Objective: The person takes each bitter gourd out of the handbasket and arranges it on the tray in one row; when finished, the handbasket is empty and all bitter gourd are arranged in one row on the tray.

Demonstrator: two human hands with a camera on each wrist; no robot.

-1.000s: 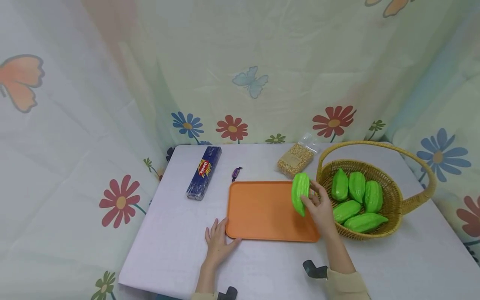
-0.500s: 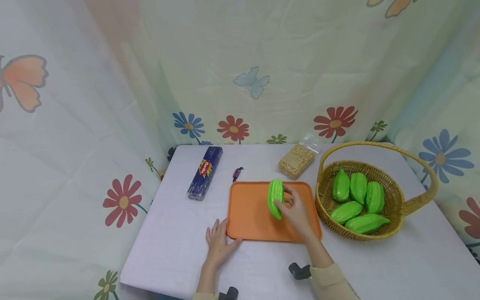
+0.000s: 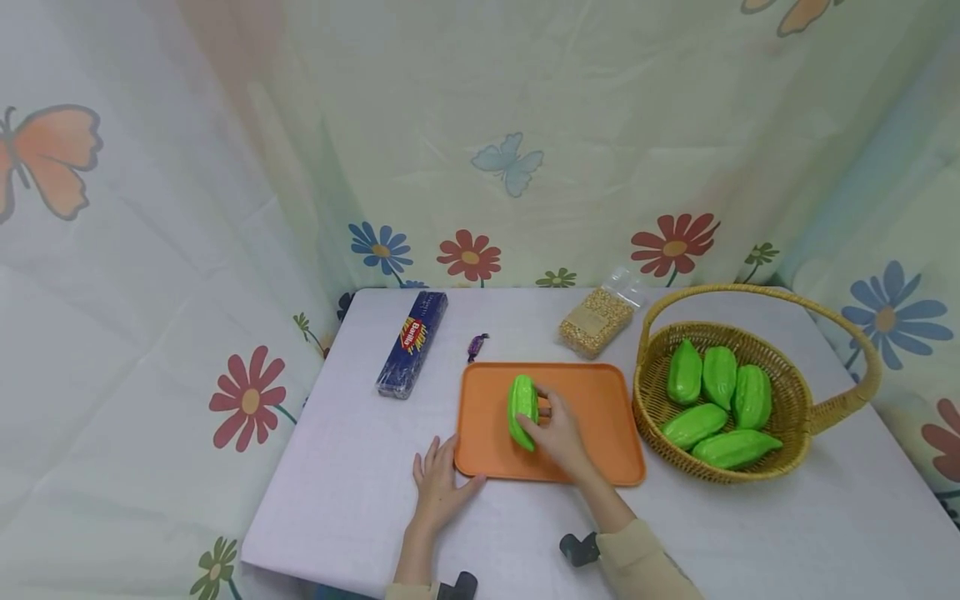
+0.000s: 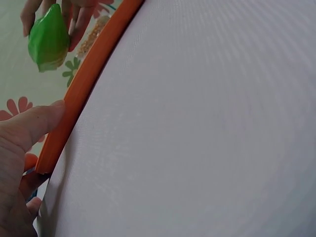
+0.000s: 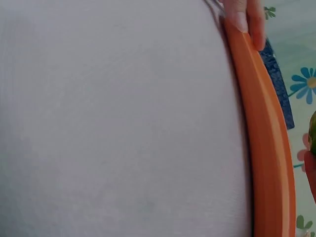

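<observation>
My right hand [image 3: 558, 435] holds a bright green, ridged bitter melon [image 3: 521, 412] between thumb and fingers, over the left half of an orange tray [image 3: 592, 425]. In the left wrist view the bitter melon [image 4: 49, 42] hangs with its pointed end up, above the tray's edge [image 4: 86, 79]. At the tray's near left corner, my left hand [image 3: 437, 496] rests with fingers spread, its thumb [image 4: 47, 118] against the front wall. To the right, a wicker basket [image 3: 797, 408] with a tall handle contains several similar green bitter melons [image 3: 731, 450]. Only a sliver of the held one shows in the right wrist view.
Behind the tray lie a small purple wrapped candy [image 3: 476, 346] and a clear bag of yellow grains [image 3: 596, 323]. A blue Barilla pasta box [image 3: 412, 343] is at the back left. A printed curtain [image 3: 510, 100] stands behind the white-covered table [image 3: 337, 483].
My right hand has carried the bitter melon leftward from beside the basket, and lower, over the tray's left half. The left hand has stayed at the tray's corner.
</observation>
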